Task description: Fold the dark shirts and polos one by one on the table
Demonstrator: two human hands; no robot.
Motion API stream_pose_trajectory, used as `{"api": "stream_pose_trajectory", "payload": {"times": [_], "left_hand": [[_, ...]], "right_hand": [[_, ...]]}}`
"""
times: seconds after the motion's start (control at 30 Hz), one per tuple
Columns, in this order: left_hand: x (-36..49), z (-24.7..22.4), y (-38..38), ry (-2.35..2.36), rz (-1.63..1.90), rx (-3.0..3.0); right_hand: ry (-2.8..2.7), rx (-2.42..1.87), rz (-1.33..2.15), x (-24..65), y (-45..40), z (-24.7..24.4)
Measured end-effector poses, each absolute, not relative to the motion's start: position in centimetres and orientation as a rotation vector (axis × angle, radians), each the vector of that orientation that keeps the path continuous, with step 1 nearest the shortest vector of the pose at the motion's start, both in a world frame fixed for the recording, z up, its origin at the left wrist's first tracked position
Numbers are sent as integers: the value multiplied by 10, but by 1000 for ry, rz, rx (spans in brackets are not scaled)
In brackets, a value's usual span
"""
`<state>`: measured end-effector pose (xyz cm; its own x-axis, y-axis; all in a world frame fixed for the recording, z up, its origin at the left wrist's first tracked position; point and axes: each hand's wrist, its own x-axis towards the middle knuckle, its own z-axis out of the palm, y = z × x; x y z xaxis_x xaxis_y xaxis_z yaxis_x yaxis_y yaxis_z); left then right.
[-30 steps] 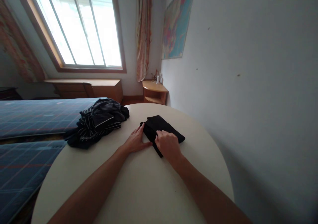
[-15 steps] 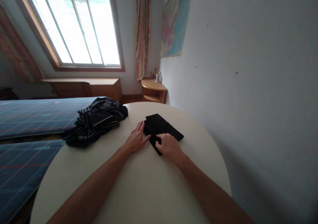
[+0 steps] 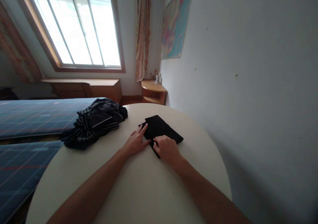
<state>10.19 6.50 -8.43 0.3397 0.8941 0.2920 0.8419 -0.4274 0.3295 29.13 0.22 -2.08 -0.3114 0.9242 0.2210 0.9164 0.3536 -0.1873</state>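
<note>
Corner stand: wooden, well beyond the fingers of the left hand and the right hand, set against the wall; its top bears small white bottles and a reddish object, too small to make out, and an open shelf lies under the top.
Black cloth: folded flat on the pale round counter; its main panel reaches out beyond the right fingers, and a lower layer shows as a strip along the edge between the 2 hands.
Left hand pose: palm down, wrist low, forearm running in from the near left.
Left fingers: spread, pointing away from the body, tips on the cloth's left edge; the thumb stands well apart, aimed toward the right hand.
Right hand pose: back of the hand upward, over the near part of the cloth, forearm running in from the near right.
Right fingers: curled, with thumb and index finger close together at the cloth; whether they pinch it, I cannot tell.
Clothes pile: dark, with white-striped pieces, crumpled, left of the left fingers and apart from them, at the counter's far left edge.
Plaid mattresses: 2 blue surfaces farther left of the left fingers, with a gap between them.
Map: on the wall, high beyond the right fingers.
</note>
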Motion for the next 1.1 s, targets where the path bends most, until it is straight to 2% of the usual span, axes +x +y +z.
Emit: {"api": "stream_pose_trajectory", "payload": {"times": [0.2, 0.4, 0.5, 0.6, 0.87, 1.1], "left_hand": [[103, -78, 61, 1648, 592, 2450], [106, -72, 61, 1686, 728, 2340], [107, -76, 63, 1651, 799, 2394], [107, -80, 65, 1602, 745, 2448], [110, -80, 63, 1763, 604, 2422], [104, -81, 67, 1718, 700, 2375]], "right_hand": [[-2354, -1524, 86, 295, 4, -26], [-2318, -1420, 282, 292, 4, -21], [-2220, -1392, 223, 298, 11, -24], [-2242, -1459, 146, 306, 19, -34], [-2410, -1633, 276, 312, 22, -50], [-2521, -1358, 250, 299, 4, -37]]}}
